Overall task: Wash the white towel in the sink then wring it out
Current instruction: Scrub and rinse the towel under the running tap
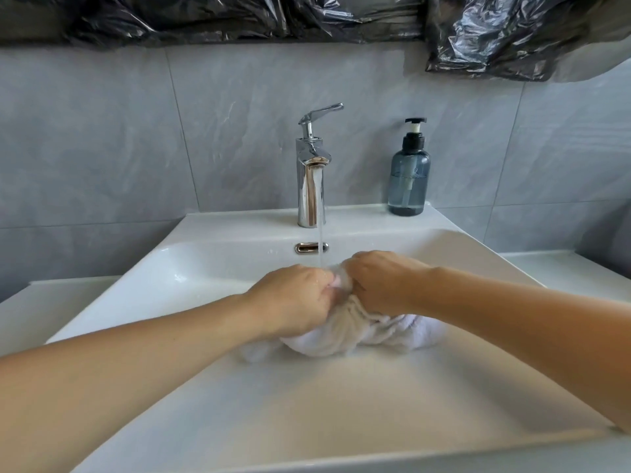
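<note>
Grey marbled wall tiles point(102, 138) under crinkled black plastic sheeting point(239, 15)

Towel point(345, 336): wet, nubby white terry cloth. Sink point(239, 387): glossy white ceramic. Faucet point(310, 186): mirror-bright chrome. Soap dispenser point(409, 179): translucent blue-grey plastic.

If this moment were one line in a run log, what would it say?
stage: washing | left hand: grips white towel | right hand: grips towel | faucet: running onto towel | sink: holds towel
</note>
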`<state>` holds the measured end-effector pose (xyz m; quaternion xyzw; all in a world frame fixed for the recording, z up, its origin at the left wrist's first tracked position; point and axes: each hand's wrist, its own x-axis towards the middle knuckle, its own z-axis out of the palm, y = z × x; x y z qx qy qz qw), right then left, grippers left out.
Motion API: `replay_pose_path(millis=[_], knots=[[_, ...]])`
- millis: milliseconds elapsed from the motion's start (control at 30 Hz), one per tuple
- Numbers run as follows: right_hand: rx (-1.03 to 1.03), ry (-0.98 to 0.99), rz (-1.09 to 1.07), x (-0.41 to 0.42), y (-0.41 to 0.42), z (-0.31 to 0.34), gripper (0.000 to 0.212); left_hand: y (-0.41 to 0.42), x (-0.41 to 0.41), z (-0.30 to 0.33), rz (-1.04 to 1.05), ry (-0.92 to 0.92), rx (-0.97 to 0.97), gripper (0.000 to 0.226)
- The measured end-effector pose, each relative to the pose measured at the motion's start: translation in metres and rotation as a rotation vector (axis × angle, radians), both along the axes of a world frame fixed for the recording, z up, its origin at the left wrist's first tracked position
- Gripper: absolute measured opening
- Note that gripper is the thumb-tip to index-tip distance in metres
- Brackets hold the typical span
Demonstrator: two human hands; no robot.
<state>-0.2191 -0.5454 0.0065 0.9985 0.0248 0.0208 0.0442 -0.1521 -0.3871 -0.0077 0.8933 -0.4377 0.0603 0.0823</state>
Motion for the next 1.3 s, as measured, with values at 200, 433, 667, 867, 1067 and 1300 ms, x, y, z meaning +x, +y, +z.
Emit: replay_pose_path(millis=[200, 433, 667, 867, 1067, 1300], knots=[[0.119, -0.066, -0.007, 0.010, 0.004, 0.000, 0.028, 0.012, 0.037, 0.009, 0.208, -0.044, 0.014, 0.015], [0.391, 0.476, -0.338, -0.019, -0.025, 0.018, 0.062, 0.011, 0.011, 0.008, 0.006, -0.028, -0.007, 0.037], [0.424, 0.279, -0.117, -0.018, -0.014, 0.019, 0.027, -0.003, -0.004, 0.012, -0.035, 0.041, -0.041, 0.027], [0.356, -0.245, -0.109, -0.010, -0.024, 0.021, 0.018, 0.036, 0.037, 0.053, 0.099, -0.229, -0.720, 0.027], [0.346, 0.053, -0.177, -0.003, -0.018, 0.010, 0.049, 0.021, 0.016, 0.029, 0.165, 0.354, -0.208, 0.038], [0.268, 0.184, -0.164, -0.011, -0.010, 0.014, 0.044, 0.010, 0.021, 0.012, 0.033, 0.164, -0.002, 0.036]])
